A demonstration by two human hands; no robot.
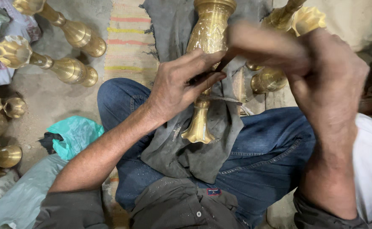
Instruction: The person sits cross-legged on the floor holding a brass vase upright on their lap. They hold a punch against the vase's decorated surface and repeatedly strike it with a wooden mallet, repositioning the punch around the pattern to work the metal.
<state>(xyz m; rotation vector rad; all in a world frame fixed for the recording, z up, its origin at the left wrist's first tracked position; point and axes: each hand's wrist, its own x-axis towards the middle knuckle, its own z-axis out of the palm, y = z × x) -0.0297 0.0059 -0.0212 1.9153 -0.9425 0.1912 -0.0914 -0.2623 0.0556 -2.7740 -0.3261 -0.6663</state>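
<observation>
Along the left edge brass pieces crowded the floor: small brass cups low down, and above them two long brass vases lying on their sides, flared mouths toward the edge. A teal plastic bag lay just beside my left knee, so there was little open room on that side apart from the bare patch of floor between the vases and the bag. A striped mat ran up the middle-left.

I sat with my legs in blue jeans, a grey cloth spread over my lap. The brass vase I worked on lay on that cloth, its foot toward me and its engraved body pointing away. My left hand rested on the vase's narrow waist, its grip half closed, fingers pinched round a thin dark tool pressed against the metal. My right hand hovered just right of the vase, above it, blurred; I could not tell how far its grip was closed or whether it held anything.

Beyond it more brass vases lay close against the cloth's right edge.
</observation>
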